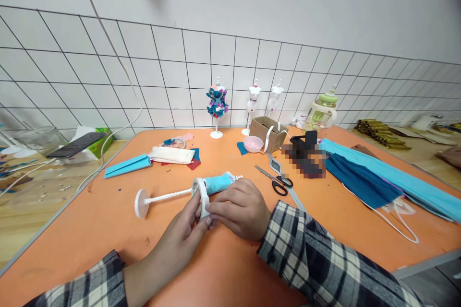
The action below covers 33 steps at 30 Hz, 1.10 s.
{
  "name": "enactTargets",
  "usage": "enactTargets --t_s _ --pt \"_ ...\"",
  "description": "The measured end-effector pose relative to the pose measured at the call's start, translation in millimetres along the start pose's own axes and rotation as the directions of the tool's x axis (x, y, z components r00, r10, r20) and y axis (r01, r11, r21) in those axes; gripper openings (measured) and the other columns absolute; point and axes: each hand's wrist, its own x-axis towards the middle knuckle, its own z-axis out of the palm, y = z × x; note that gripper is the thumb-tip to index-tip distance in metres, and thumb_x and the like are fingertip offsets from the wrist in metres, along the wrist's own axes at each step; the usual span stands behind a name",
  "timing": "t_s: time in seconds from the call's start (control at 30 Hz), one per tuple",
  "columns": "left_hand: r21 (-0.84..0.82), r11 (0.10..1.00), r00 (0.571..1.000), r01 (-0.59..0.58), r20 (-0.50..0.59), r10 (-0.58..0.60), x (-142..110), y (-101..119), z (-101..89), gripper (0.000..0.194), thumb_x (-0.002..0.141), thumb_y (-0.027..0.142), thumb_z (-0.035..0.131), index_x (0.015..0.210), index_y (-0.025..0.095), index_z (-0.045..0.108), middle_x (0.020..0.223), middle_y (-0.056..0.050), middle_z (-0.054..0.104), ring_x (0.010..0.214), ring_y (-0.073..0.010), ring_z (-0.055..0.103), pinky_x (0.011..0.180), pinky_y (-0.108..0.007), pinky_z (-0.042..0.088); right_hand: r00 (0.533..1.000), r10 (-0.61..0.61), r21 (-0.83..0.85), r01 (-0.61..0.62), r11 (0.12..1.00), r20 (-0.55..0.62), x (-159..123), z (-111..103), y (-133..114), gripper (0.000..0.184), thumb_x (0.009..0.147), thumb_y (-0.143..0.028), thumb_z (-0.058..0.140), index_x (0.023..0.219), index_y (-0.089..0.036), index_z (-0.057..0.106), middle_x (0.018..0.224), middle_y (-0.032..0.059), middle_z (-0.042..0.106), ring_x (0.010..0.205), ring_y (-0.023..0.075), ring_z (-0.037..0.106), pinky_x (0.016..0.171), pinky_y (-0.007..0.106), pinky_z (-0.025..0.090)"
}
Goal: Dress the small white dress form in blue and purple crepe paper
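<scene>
Mid-frame, the left hand (183,231) has its fingers closed around a white roll, likely tape (204,199); the right hand (245,210) bends its fingers against the rim, their grip unclear. The step looks like picking at its edge beside the lying blue-wrapped mini mannequin (218,183); going on calls for a steady left hold.

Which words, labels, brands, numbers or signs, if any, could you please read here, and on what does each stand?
No text can be read.
White ring being held: no legible marking.
Green box: any print is too small.
Bottle: any marking is too blurred.
</scene>
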Motion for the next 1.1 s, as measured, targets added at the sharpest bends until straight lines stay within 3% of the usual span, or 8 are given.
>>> enactTargets --t_s 0.13,0.3,0.47,0.7,0.9,1.0,1.1 --pt "0.015 1.000 1.000 -0.010 -0.002 0.010 -2.2 3.0 4.9 0.060 0.089 0.033 0.066 0.144 0.025 0.045 0.098 -0.004 0.066 0.092 -0.0233 0.061 0.087 -0.032 0.051 1.000 0.007 -0.013 -0.007 1.000 0.027 -3.2 4.1 0.8 0.012 0.096 -0.033 0.062 0.099 -0.023 0.068 0.092 -0.0014 0.078 0.083 0.0151 0.063 0.077 0.034 0.043" --pt "-0.140 0.990 1.000 0.008 -0.020 -0.011 0.4 8.8 10.5 0.065 0.088 0.037 0.065 0.145 0.021 0.040 0.088 -0.002 0.065 0.083 -0.0209 0.062 0.082 -0.034 0.054 0.999 -0.052 -0.063 0.052 0.997 -0.003 -4.4 3.5 1.7 0.009 0.097 -0.025 0.060 0.103 -0.023 0.065 0.097 -0.0037 0.078 0.081 0.0114 0.063 0.075 0.033 0.040" --pt "-0.193 0.981 1.000 -0.014 -0.014 0.011 2.7 6.5 11.0 0.074 0.086 0.034 0.066 0.151 0.022 0.032 0.087 -0.001 0.067 0.081 -0.0195 0.064 0.080 -0.033 0.055 0.992 -0.126 -0.147 0.124 0.981 -0.010 -4.4 2.2 1.5 0.007 0.096 -0.023 0.061 0.094 -0.025 0.067 0.083 -0.0056 0.076 0.071 0.0127 0.054 0.070 0.033 0.036" --pt "-0.092 0.995 0.999 -0.043 0.006 0.044 -0.3 0.9 8.7 0.075 0.087 0.031 0.059 0.153 0.022 0.025 0.082 0.001 0.066 0.080 -0.0194 0.066 0.080 -0.033 0.055 0.966 -0.243 -0.242 0.257 0.936 0.085 3.3 -4.6 1.1 0.015 0.095 -0.017 0.057 0.083 -0.023 0.064 0.069 -0.0057 0.067 0.064 0.0123 0.047 0.073 0.033 0.035" --pt "0.073 0.997 0.999 -0.036 0.029 0.034 -2.3 0.8 7.3 0.069 0.091 0.036 0.055 0.152 0.021 0.026 0.090 -0.003 0.069 0.083 -0.0208 0.068 0.083 -0.036 0.057 0.979 -0.194 -0.190 0.202 0.961 0.060 -0.7 1.6 4.2 0.012 0.095 -0.025 0.053 0.085 -0.021 0.059 0.076 -0.0027 0.070 0.066 0.0132 0.052 0.077 0.035 0.037" --pt "0.195 0.977 0.996 -0.090 0.034 0.085 -3.2 4.5 3.7 0.057 0.093 0.035 0.053 0.146 0.022 0.038 0.087 -0.001 0.070 0.080 -0.0203 0.067 0.081 -0.033 0.056 0.993 -0.112 -0.137 0.108 0.985 -0.023 -2.2 4.5 3.8 0.008 0.092 -0.023 0.054 0.086 -0.022 0.057 0.077 -0.0020 0.070 0.068 0.0135 0.056 0.077 0.034 0.038" --pt "0.381 0.912 0.988 -0.154 0.054 0.144 -5.4 12.5 -1.0 0.036 0.094 0.033 0.050 0.127 0.022 0.058 0.087 -0.002 0.070 0.078 -0.0196 0.065 0.074 -0.029 0.055 0.998 -0.041 -0.059 0.038 0.998 -0.051 -0.9 4.3 2.7 0.006 0.088 -0.018 0.053 0.086 -0.022 0.055 0.076 -0.0012 0.069 0.070 0.0137 0.058 0.075 0.032 0.040"
